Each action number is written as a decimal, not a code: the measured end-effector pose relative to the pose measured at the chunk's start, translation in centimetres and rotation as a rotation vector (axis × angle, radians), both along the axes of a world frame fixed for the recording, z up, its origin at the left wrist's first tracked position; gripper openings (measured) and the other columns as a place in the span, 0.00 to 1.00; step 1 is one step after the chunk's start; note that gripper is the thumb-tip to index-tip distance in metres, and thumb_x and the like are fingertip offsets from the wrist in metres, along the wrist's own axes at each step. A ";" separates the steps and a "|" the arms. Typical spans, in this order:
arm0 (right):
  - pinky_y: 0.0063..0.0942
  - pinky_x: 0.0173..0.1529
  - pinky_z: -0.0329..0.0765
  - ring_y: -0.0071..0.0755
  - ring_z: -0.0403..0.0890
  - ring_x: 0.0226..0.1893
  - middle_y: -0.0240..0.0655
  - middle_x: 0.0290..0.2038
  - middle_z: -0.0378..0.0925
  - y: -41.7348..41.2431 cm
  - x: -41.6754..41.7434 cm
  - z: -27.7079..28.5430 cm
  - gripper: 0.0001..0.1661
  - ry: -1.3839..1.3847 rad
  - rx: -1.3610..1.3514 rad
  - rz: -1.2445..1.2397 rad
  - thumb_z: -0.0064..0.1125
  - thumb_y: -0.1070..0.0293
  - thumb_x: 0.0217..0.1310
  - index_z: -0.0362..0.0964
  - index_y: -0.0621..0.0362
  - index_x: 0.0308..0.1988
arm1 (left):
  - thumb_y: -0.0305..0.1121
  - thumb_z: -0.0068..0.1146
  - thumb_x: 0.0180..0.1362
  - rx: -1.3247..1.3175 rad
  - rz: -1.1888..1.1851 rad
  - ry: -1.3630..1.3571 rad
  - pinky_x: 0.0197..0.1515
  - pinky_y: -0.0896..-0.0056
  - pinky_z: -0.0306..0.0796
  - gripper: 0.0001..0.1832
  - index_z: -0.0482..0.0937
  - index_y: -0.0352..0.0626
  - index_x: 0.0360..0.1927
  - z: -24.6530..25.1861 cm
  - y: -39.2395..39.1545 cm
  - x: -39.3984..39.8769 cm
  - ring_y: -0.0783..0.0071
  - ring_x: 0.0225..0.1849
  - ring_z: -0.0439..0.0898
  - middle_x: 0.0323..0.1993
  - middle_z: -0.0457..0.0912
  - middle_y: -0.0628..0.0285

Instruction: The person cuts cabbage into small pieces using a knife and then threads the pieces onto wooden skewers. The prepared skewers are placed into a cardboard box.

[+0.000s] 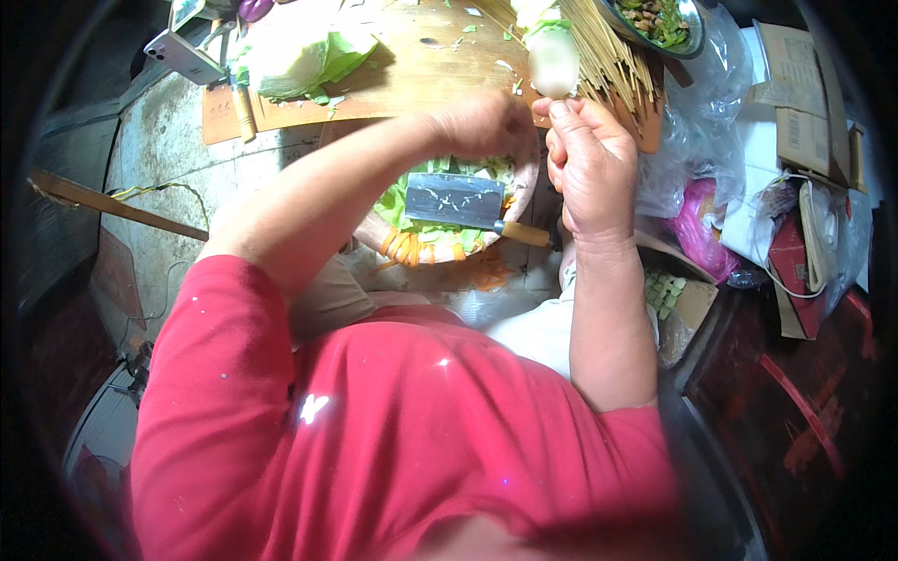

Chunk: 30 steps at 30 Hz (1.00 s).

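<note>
My right hand (595,165) is raised at the cutting board's near edge. Its thumb and forefinger pinch the bottom of a pale, blurred thing (554,66), with pale green leaf above it. Beside it, my left hand (484,123) is curled above the far rim of a round basin (365,230); its fingertips are hidden, so I cannot tell if it holds anything. Chopped green leaves (393,203) fill the basin. Across them lies a cleaver (454,198), its wooden handle (526,233) over the right rim. Orange strips (407,249) hang at the near rim.
On the wooden cutting board (421,70) sit a cut cabbage (295,66) and many bamboo skewers (610,52). A metal bowl of food (652,24) stands far right. A phone (184,57) leans far left, near a wooden handle (243,112). Plastic bags (701,217) and cardboard (800,98) crowd the right.
</note>
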State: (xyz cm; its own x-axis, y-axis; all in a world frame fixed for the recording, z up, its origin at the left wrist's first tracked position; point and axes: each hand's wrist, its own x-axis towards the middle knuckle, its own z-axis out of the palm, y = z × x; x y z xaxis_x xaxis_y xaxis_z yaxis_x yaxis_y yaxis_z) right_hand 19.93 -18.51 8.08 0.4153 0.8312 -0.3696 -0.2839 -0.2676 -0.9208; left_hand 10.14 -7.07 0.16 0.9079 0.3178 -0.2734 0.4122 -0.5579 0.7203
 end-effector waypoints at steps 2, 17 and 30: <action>0.15 0.23 0.61 0.13 0.64 0.18 0.23 0.18 0.68 0.2 -0.1 -1.0 0.11 -0.028 -0.036 0.046 0.52 0.67 0.64 0.76 0.63 0.33 | 0.33 0.56 0.53 0.096 0.248 -0.063 0.39 0.66 0.74 0.10 0.82 0.43 0.37 2.2 2.2 -2.7 0.67 0.32 0.81 0.29 0.83 0.56; 0.25 0.23 0.69 0.20 0.69 0.14 0.26 0.17 0.71 4.3 0.9 -9.6 0.12 -0.379 -0.336 0.157 0.52 0.63 0.59 0.75 0.60 0.29 | 0.47 0.70 0.43 0.266 0.953 0.310 0.55 0.65 0.70 0.40 0.70 0.39 0.59 -0.2 15.5 -22.8 0.61 0.51 0.79 0.49 0.79 0.47; 0.36 0.50 0.74 0.44 0.80 0.42 0.42 0.37 0.81 4.1 2.1 -8.5 0.21 -1.024 -0.537 0.355 0.54 0.61 0.53 0.76 0.56 0.47 | 0.48 0.73 0.39 0.221 0.861 0.205 0.51 0.66 0.72 0.40 0.73 0.40 0.56 1.7 14.8 -19.9 0.61 0.48 0.80 0.45 0.80 0.47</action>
